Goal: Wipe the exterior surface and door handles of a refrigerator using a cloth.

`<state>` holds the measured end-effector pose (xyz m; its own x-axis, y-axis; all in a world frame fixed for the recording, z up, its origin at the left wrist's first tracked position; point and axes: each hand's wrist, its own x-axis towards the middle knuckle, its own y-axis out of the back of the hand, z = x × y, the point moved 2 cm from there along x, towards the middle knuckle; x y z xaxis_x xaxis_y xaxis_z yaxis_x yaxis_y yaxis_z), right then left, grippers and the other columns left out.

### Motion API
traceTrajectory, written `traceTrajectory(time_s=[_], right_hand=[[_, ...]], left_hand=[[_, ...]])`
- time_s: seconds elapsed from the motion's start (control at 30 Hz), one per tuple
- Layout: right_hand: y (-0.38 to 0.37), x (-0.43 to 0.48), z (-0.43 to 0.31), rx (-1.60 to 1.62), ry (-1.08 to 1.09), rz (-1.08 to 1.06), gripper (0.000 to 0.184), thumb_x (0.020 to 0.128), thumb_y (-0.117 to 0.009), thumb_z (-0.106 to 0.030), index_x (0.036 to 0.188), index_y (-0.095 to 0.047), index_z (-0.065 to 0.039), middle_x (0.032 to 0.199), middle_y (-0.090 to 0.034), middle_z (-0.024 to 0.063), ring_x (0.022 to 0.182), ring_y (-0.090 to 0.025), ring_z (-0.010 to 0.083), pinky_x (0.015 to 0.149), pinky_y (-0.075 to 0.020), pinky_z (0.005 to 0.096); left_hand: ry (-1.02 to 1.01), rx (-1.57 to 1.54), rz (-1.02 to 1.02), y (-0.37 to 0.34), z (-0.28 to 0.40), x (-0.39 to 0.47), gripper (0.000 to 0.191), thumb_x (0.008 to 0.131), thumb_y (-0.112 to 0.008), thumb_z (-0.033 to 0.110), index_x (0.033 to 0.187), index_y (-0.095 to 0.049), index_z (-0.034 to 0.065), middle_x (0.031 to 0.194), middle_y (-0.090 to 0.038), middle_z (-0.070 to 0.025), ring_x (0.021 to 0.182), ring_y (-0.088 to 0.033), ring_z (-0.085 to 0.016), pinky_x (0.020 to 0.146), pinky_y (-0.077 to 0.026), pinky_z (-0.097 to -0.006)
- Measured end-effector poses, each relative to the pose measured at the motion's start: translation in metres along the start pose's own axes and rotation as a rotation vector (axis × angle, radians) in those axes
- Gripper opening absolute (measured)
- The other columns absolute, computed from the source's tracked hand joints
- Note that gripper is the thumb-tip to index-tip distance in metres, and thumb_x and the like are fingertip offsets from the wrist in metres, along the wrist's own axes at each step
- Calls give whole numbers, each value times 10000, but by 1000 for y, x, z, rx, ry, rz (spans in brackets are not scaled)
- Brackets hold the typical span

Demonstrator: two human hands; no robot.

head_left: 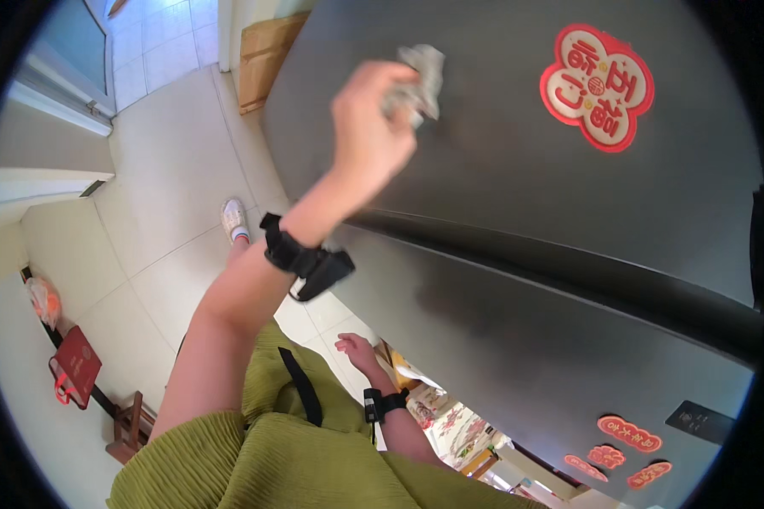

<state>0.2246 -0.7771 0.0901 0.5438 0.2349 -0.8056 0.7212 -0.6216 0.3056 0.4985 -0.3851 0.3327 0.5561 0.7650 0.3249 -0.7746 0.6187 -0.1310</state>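
My left hand (372, 124) pinches a crumpled pale grey cloth (430, 76) against or just off the dark grey refrigerator door (484, 172). The hand and cloth are slightly blurred. My right hand (356, 352) hangs lower down, near the refrigerator's edge, fingers a little apart and nothing visible in it. A long recessed groove (547, 261) divides the refrigerator's two door panels. On the panel with the cloth sits a red and white flower-shaped sticker (597, 88) bearing writing.
Several small red stickers (630, 432) and a dark control panel (702, 421) are on the other door panel. A cardboard piece (267, 63) leans beyond the refrigerator. Along the left wall are a red bag (76, 367) and a wooden stool (127, 429). My shoe (233, 215) rests on tiled floor (165, 172).
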Motion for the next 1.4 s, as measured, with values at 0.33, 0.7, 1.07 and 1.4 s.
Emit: traceTrajectory(time_s=[0.33,0.7,1.07,1.4], right_hand=[[-1,-8,12,-16,-46,8,352,936,-447,17,1256,-589,57,1054,-732,151,964,-703,196,867,-550,293],[-9,-27,-16,-235,-149,-19,322,946,-462,-59,1204,-637,20,995,-751,146,897,-728,201,864,-556,314],[3,-12,0,-95,-11,49,336,979,-444,-69,1265,-599,14,1046,-740,115,920,-709,178,760,-545,282],[0,-6,-5,-251,84,142,306,934,-470,-65,1162,-659,11,1009,-740,170,936,-718,259,864,-549,356]], left_hand=[[24,-178,-112,-6,9,-43,301,725,-655,-80,1008,-669,22,959,-675,-139,915,-667,-298,817,-525,-355],[125,-239,-218,-6,32,-87,301,683,-678,-95,967,-627,-8,934,-619,-126,890,-635,-254,826,-481,-313],[741,43,121,16,-196,-114,240,904,-694,76,1123,-644,-11,928,-688,-77,849,-624,-155,756,-501,-289],[541,-247,15,-27,-84,-196,226,950,-615,5,1156,-524,29,1025,-615,-49,913,-586,-128,821,-481,-271]])
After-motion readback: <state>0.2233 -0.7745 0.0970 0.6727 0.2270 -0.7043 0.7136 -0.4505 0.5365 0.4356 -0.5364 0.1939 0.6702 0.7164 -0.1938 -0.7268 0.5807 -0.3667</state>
